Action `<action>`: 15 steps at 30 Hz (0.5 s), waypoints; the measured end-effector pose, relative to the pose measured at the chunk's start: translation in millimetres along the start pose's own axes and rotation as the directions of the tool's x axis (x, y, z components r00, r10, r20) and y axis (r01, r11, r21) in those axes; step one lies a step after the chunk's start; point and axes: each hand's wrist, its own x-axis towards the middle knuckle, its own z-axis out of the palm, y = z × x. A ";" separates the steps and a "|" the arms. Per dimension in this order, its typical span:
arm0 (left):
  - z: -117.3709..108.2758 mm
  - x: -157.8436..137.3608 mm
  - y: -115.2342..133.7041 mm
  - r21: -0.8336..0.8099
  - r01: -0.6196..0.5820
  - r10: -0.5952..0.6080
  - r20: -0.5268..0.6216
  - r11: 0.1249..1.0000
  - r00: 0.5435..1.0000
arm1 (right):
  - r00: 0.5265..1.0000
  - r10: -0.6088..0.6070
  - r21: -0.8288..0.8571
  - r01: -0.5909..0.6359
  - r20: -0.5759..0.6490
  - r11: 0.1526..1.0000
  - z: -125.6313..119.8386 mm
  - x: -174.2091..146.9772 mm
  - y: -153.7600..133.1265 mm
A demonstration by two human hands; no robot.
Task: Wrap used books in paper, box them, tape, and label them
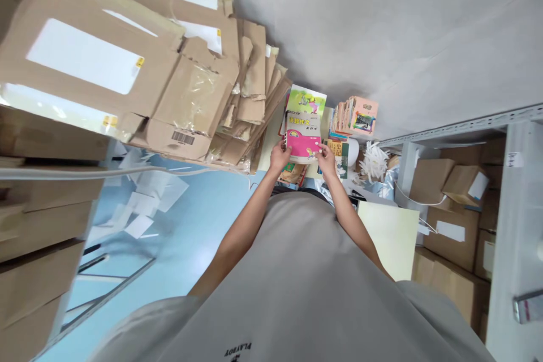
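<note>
A book with a pink and grey cover [302, 137] is held in front of me, its front facing up. My left hand [280, 156] grips its lower left corner, and my right hand [326, 158] has its lower right edge. Just beyond lies a book with a green and white cover [306, 99], partly hidden by the held one. To the right of my right hand is a yellow and dark green book [339, 154]. More books [293, 174] lie below the held one, mostly covered by it and my hands.
Flattened cardboard boxes [207, 90] are piled high on the left. A row of books [355, 116] stands by the wall, near a heap of white paper strips [375, 160]. Shelves with cartons [452, 226] flank the right side. Loose white sheets [142, 206] lie on the blue floor [203, 209].
</note>
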 end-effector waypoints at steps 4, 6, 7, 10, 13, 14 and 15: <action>3.6 -3.4 -11.2 0.017 0.146 -0.146 0.020 0.989 0.989 | 0.997 0.071 0.036 -0.072 0.030 0.997 4.2 -5.5 5.5; 5.1 -6.3 -14.6 0.028 0.170 -0.171 0.031 0.985 0.985 | 0.993 0.104 0.034 -0.105 0.055 0.994 6.3 -9.1 7.9; 5.3 -7.8 -15.7 0.032 0.175 -0.176 0.034 0.984 0.984 | 0.992 0.105 0.029 -0.107 0.073 0.994 6.9 -10.7 8.9; 3.7 -8.9 -15.3 0.036 0.160 -0.161 0.023 0.986 0.987 | 0.992 0.041 0.041 -0.046 0.117 0.998 6.8 -12.3 9.1; 1.0 2.8 -7.0 0.019 0.067 -0.067 0.016 0.998 0.998 | 0.990 -0.073 0.096 0.062 0.117 0.993 5.5 -3.5 2.4; 0.8 10.7 -2.3 0.015 0.028 -0.029 0.019 0.999 0.999 | 0.989 -0.109 0.109 0.098 0.103 0.989 5.4 2.6 -1.6; 1.0 20.4 3.1 0.015 -0.007 0.006 0.021 1.000 1.000 | 0.986 -0.142 0.118 0.131 0.086 0.984 5.8 10.3 -6.4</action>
